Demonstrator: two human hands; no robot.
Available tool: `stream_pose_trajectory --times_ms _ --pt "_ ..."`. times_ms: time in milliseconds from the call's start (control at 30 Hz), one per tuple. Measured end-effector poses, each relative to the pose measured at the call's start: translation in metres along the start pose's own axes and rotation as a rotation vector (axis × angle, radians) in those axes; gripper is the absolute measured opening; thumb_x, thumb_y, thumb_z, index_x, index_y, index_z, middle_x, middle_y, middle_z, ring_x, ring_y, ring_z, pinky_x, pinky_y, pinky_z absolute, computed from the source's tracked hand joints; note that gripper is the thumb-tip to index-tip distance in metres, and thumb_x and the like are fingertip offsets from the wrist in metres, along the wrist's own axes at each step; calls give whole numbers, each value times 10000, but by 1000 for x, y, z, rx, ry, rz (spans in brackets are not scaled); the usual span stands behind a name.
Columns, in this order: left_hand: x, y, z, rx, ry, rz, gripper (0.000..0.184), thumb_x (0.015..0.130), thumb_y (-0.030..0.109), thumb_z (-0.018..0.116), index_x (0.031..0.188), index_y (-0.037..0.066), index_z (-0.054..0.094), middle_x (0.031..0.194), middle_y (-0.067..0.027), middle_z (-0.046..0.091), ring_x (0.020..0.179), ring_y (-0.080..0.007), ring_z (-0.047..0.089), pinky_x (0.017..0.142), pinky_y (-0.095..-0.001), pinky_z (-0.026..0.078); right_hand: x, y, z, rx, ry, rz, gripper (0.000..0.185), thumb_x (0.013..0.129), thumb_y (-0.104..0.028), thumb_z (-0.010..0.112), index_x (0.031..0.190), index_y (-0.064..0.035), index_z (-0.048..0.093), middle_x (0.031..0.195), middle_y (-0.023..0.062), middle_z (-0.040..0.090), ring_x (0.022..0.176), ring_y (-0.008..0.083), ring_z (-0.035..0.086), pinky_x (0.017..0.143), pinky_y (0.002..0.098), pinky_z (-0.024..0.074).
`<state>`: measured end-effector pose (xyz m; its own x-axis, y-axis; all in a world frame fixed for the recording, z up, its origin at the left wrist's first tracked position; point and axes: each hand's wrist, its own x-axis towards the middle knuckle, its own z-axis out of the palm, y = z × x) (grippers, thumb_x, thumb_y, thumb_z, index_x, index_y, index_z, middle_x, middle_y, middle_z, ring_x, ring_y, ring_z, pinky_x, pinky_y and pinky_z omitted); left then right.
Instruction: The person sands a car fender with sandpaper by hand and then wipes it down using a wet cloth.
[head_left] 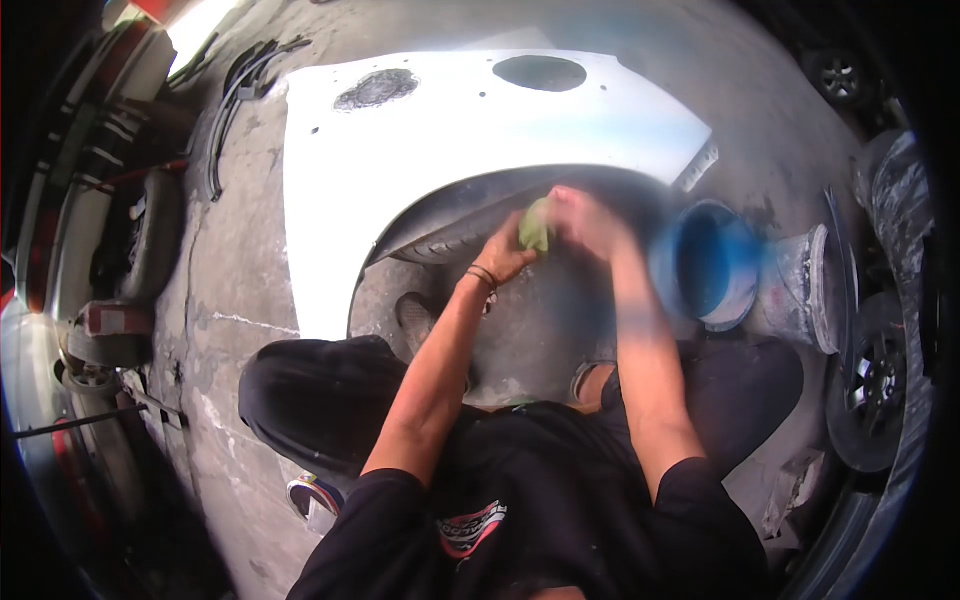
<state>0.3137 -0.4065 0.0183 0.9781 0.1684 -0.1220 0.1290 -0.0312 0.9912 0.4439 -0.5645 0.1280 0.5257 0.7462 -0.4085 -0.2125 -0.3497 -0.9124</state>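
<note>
We see a smooth white panel (460, 120), its edge cut in a broad curve, over rough grey floor (240, 240). The left hand (507, 248) reaches forward, pinching a pale green piece (535, 230) near that curve; the right hand (592, 222) is just beside it (too blurred for us to tell its grip). The piece looks crumpled.

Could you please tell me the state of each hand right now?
Left hand: closed, holding a yellow-green item.
Right hand: blurred, close beside it; grip cannot be told.
</note>
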Motion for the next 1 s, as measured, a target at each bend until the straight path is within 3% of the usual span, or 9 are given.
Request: stream_pose_trajectory --times_ms 267,433,533,567,633,667,767,900,1000 --pt "3 22 20 -528 100 -405 288 942 160 586 1185 24 660 1026 -57 688 924 -171 668 861 -325 556 4 112 -49 -273 156 82 549 907 -189 727 1404 -61 531 1229 90 640 1029 189 645 899 342 543" --pt "3 69 44 -775 51 -508 387 1027 241 481 1297 17 643 1291 -129 645 1199 -207 608 1020 -349 502 -16 104 -27 -284 97 -183 675 863 -171 803 1465 -51 523 1340 111 631 1176 252 637 1027 392 518" --pt "22 51 42 1362 -463 123 444 1048 261 465 1407 36 599 1346 -154 650 1298 -241 600 1096 -388 491 -29 85 -21 -99 107 -101 495 891 -203 796 1329 -64 614 1056 86 720 910 197 707 728 322 581" --pt "31 30 40 1369 -471 124 444 1048 261 465 1407 36 599 1346 -154 650 1298 -241 600 1096 -388 491 -29 92 -26 -90 112 -103 495 891 -203 796 1329 -64 614 1056 86 720 910 197 707 728 322 581" --pt "33 16 36 -7 -211 -181 421 1032 201 494 1413 55 597 1359 -140 657 1241 -269 648 1050 -398 535 -36 93 -31 134 255 238 333 915 -209 758 1190 -50 658 914 69 705 701 163 669 562 290 530" --pt "27 6 34 77 6 -47 322 961 234 657 1195 17 700 1098 -215 742 1040 -385 710 958 -443 553 -30 106 -34 190 277 218 244 929 -232 721 1071 -38 683 855 68 680 665 169 640 535 299 512" --pt "7 38 38 873 101 488 599 927 70 575 1517 84 474 1549 -212 514 1284 -422 611 1021 -479 535 -36 95 -57 261 -57 323 261 903 -227 713 1078 -33 707 858 91 698 756 193 673 582 313 528" --pt "4 54 47 1198 -12 715 692 930 89 576 1589 161 378 1545 -206 468 1286 -395 602 969 -501 555 -17 71 -68 -13 -224 241 283 863 -221 753 1067 -28 720 901 113 726 798 214 699 664 351 555" --pt "18 49 49 1324 -41 587 618 939 141 601 1533 162 433 1105 -152 586 997 -280 689 762 -408 592 -12 31 -51 -583 -186 298 368 753 -264 857 1011 -19 763 961 121 759 893 241 733 771 380 584"
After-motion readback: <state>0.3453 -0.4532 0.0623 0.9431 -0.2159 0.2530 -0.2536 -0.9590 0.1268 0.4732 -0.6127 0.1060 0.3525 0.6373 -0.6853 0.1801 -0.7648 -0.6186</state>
